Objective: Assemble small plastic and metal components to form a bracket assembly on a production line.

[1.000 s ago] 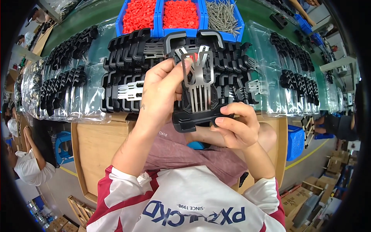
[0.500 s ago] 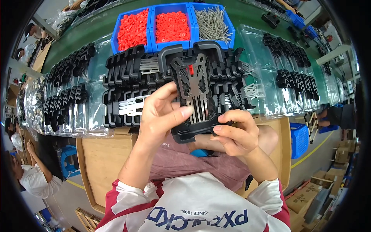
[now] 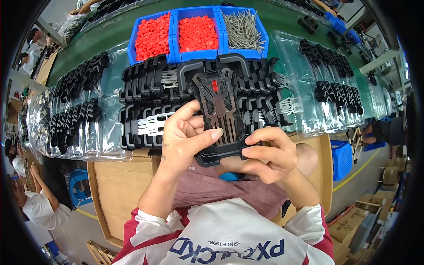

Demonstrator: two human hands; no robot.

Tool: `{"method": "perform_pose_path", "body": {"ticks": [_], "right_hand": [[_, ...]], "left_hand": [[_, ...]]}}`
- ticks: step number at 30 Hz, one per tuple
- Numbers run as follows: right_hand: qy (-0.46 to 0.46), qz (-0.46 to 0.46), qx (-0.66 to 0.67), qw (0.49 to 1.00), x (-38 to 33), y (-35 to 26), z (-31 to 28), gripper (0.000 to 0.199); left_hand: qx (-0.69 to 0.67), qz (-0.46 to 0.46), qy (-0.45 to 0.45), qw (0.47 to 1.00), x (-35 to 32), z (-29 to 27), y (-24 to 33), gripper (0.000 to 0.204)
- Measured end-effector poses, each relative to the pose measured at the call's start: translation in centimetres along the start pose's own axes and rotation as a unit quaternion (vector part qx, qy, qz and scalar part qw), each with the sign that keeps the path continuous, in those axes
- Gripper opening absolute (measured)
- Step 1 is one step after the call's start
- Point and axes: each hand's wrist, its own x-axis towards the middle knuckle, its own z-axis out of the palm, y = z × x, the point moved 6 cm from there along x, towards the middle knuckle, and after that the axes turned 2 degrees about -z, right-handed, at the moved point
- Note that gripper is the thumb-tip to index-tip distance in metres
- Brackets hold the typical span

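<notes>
Over my lap and the table's near edge I hold a black plastic holder (image 3: 221, 152) with a slotted metal plate (image 3: 219, 109) and a small red piece (image 3: 215, 86) near the plate's top. My left hand (image 3: 182, 139) grips the holder's left side. Its thumb lies on the metal plate, and its other fingers are partly hidden behind. My right hand (image 3: 274, 154) pinches the lower right corner with thumb and fingers. Behind the holder, rows of similar black holders (image 3: 143, 81) with metal plates lie on the table.
Beyond the rows stand blue bins (image 3: 190, 55) holding red plastic parts (image 3: 198, 33) and long metal screws (image 3: 243, 28). Clear plastic sheets with black parts (image 3: 340, 97) lie at both sides. A cardboard tray (image 3: 126, 194) is by my lap. Another person (image 3: 44, 205) sits at left.
The holder has shifted slightly left and down toward me, and my left hand has moved along with it. Both hands keep their grip.
</notes>
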Motion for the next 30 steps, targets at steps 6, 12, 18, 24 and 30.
{"method": "perform_pose_path", "body": {"ticks": [6,12,18,24,30], "right_hand": [[0.084,0.193,0.168,0.963,0.4,1.7,-1.1,0.036],[0.005,-0.004,-0.072,0.997,3.0,-1.8,-1.4,0.033],[-0.09,-0.109,-0.294,0.945,3.4,-3.8,1.2,0.019],[-0.019,-0.202,-0.291,0.935,2.4,-5.7,-0.3,0.018],[0.139,-0.176,-0.138,0.965,-1.0,-7.0,-5.3,0.016]], "left_hand": [[0.002,0.0,-0.015,1.0,-0.3,0.3,-0.1,0.049],[0.023,0.014,-0.013,1.0,-0.2,1.0,0.6,0.047],[-0.057,0.069,-0.018,0.996,-0.1,2.7,2.4,0.034],[-0.086,0.119,0.085,0.986,0.8,4.8,4.5,0.02],[0.038,0.096,0.092,0.99,1.4,7.3,4.7,0.015]]}}
